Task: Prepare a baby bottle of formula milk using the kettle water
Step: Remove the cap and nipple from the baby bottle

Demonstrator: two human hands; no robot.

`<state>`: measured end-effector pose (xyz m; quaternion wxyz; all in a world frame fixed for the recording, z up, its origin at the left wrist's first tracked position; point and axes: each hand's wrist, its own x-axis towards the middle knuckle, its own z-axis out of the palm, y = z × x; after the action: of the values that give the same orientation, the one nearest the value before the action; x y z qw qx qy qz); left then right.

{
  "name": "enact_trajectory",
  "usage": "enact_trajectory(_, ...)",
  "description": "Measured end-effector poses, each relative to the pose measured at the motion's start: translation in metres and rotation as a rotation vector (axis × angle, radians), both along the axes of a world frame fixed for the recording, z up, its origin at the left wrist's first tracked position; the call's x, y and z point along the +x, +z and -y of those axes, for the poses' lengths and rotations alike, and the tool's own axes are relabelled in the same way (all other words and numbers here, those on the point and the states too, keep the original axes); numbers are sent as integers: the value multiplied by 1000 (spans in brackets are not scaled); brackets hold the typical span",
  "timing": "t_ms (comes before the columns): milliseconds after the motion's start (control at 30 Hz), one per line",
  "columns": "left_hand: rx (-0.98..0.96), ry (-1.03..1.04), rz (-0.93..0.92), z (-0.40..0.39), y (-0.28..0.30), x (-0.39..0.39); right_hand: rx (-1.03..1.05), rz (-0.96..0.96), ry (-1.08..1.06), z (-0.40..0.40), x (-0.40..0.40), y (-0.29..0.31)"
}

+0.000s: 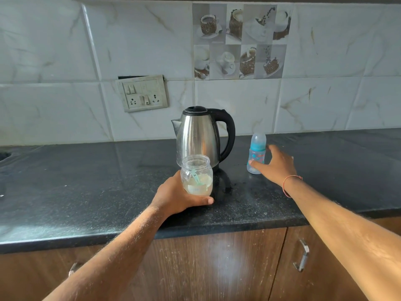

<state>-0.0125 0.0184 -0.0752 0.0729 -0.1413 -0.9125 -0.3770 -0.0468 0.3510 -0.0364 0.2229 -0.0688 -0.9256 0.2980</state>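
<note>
A long black counter runs across the middle of the frame, with a white tiled wall above it and brown cupboard doors below. In the middle stands a shiny steel kettle with a black handle, and its lid is down. Just in front of the kettle, a bit lower in the frame, is a see-through jar with no lid. It has pale powder at the bottom and a little green scoop poking up inside. The left hand holds this jar, with the fingers and thumb wrapped round its lower part. To the right of the kettle stands the small baby bottle with a blue ring, and its clear cap is still on. It looks empty. The right hand is spread open beside the bottle, fingers out, with the thumb right at its side, but it is not gripping it yet. So the job looks like it is only starting: the bottle must still be opened, and the water and powder are yet to go in.
</note>
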Motion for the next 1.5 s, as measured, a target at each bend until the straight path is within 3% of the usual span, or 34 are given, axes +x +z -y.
enact_trajectory(500,12,44,16,1,1,-1,-112,-25,43,57,29,-16)
enact_trajectory(1000,-108,318,103,22,21,20,-216,-19,264,95,74,-24)
enact_trajectory(1267,-21,515,156,86,21,30,-249,-8,344,102,75,-23)
enact_trajectory(1500,73,645,81,96,14,26,-260,5,396,104,72,-24)
